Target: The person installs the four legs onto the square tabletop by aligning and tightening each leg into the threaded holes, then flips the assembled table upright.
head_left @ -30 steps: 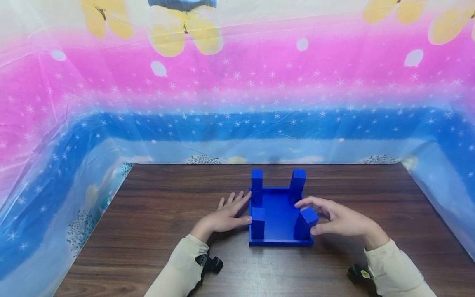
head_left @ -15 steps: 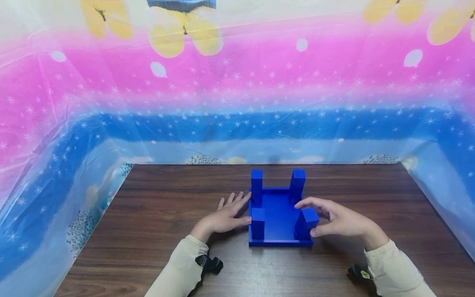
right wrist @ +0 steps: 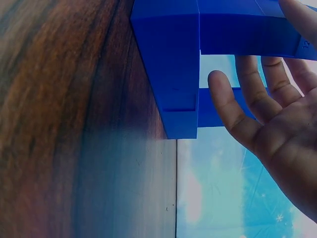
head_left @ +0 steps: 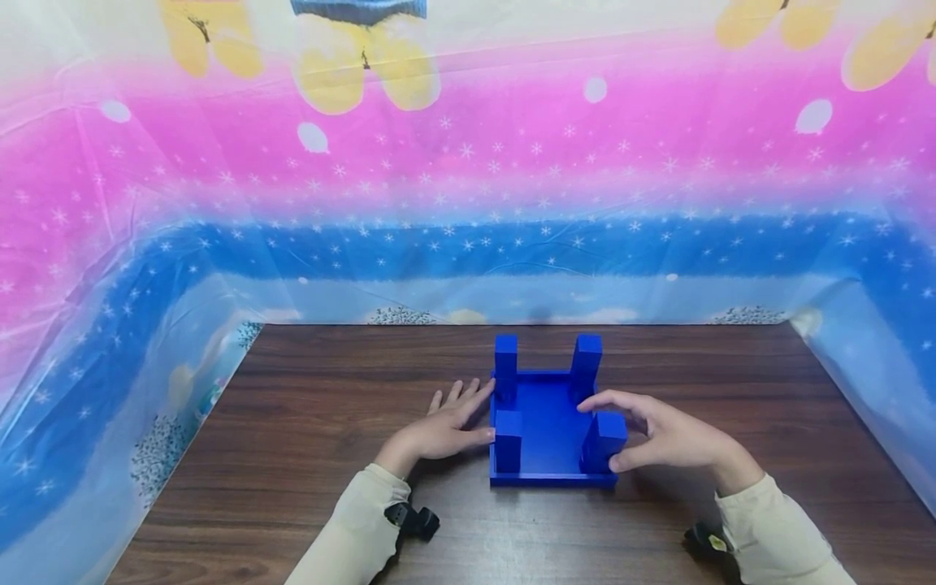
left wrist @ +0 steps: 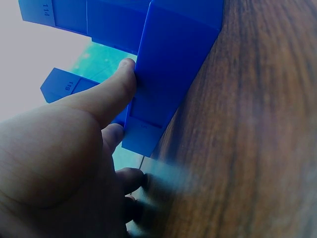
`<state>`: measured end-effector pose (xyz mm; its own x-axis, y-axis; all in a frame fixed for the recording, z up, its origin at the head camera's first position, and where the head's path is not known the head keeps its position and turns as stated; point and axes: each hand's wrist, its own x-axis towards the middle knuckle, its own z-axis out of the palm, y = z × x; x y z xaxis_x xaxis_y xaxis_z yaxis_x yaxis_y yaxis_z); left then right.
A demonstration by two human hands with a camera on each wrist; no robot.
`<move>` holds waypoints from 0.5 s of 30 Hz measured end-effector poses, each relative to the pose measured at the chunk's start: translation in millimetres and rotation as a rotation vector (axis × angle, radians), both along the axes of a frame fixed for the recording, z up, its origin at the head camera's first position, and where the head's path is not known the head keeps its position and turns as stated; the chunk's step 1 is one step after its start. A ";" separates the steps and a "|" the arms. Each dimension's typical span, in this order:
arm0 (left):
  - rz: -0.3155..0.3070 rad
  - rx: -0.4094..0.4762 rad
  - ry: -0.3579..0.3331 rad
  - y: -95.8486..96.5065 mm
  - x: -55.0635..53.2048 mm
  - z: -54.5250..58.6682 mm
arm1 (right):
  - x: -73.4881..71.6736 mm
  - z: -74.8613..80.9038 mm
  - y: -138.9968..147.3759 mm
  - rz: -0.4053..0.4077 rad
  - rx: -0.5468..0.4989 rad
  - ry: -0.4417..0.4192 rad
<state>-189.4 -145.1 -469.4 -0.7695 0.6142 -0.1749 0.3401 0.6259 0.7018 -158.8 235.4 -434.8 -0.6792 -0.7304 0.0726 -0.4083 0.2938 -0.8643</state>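
A shallow blue tray [head_left: 552, 479] lies on the wooden table, with a blue post standing at each corner. My left hand [head_left: 439, 435] is on its left side, fingers spread and straight. In the left wrist view the thumb [left wrist: 116, 87] and a fingertip press the tray's outer wall [left wrist: 171, 64]. At the right, my right hand [head_left: 676, 439] reaches around the front right post [head_left: 603, 443]. Its thumb [right wrist: 302, 20] lies against the post, and the fingers pass behind it, their tips partly hidden. Farther back stands the rear right post [head_left: 587, 366].
The front left post [head_left: 508, 447] and rear left post [head_left: 505, 357] stand beside my left hand. Behind the brown table [head_left: 329, 357] hangs a pink and blue printed cloth [head_left: 468, 162]. Black wrist straps [head_left: 415, 518] sit at both cream sleeves.
The front right post has turned, so its sides now line up more squarely with the tray. My right thumb and forefinger have shifted slightly left. My left hand and the tray stay put.
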 end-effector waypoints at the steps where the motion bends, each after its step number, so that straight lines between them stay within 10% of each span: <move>1: -0.001 0.006 0.002 -0.2 0.2 0.0 | 0.0 0.0 -0.1 -0.001 0.000 0.002; 15: 0.001 0.006 0.009 -0.4 -0.4 -1.2 | -1.5 3.2 1.5 0.067 -0.023 0.042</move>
